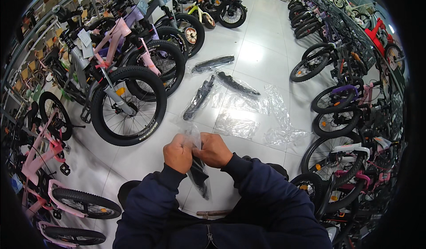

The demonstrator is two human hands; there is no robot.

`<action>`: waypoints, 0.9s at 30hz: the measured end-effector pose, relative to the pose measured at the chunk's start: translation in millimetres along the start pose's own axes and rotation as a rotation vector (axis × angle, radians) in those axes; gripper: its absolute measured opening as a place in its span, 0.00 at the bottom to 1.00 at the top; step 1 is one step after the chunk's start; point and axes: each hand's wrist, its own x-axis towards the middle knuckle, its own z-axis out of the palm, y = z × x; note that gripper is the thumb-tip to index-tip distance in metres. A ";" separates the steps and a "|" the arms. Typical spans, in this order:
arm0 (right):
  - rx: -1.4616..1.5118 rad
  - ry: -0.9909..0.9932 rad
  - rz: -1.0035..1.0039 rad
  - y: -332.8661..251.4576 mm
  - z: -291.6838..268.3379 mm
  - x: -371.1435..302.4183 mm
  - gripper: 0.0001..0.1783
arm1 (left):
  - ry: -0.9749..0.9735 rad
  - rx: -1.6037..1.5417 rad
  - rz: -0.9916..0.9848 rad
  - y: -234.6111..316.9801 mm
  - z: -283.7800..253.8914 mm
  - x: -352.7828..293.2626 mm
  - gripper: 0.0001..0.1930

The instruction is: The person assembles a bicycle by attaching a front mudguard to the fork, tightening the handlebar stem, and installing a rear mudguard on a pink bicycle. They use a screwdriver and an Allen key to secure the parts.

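Note:
My left hand (176,153) and my right hand (214,149) are side by side over the floor, fingers closed on the upper end of a clear plastic bag (192,135). A long black part (198,176), shaped somewhat like a bicycle mudguard, slants down inside the bag below my hands. My fingers hide its upper end. Ahead on the floor lie similar black pieces: one piece in plastic (214,64) farthest off, a curved piece (238,84) to the right, and a slanted piece (199,98) nearer my left hand.
Crumpled clear plastic bags (237,124) and more clear wrapping (284,133) lie on the pale tiles ahead to the right. A grey bicycle's thick front tyre (98,120) stands close on the left, near pink bicycles (44,153). A row of bicycles (335,100) lines the right side.

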 end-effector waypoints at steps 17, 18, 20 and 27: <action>-0.236 0.362 0.121 23.9 -53.0 21.7 0.03 | -0.328 -0.588 -0.249 5.1 -35.1 14.5 0.13; -0.111 0.311 0.078 21.1 -58.0 20.8 0.03 | -0.299 -0.651 -0.274 1.8 -39.0 19.3 0.13; 0.179 0.069 0.255 13.1 -68.0 16.5 0.04 | -0.239 -0.743 -0.348 -2.4 -45.1 27.0 0.15; 0.622 -0.153 0.466 -8.0 -60.0 7.2 0.05 | -0.230 0.030 0.138 10.1 -52.3 24.8 0.27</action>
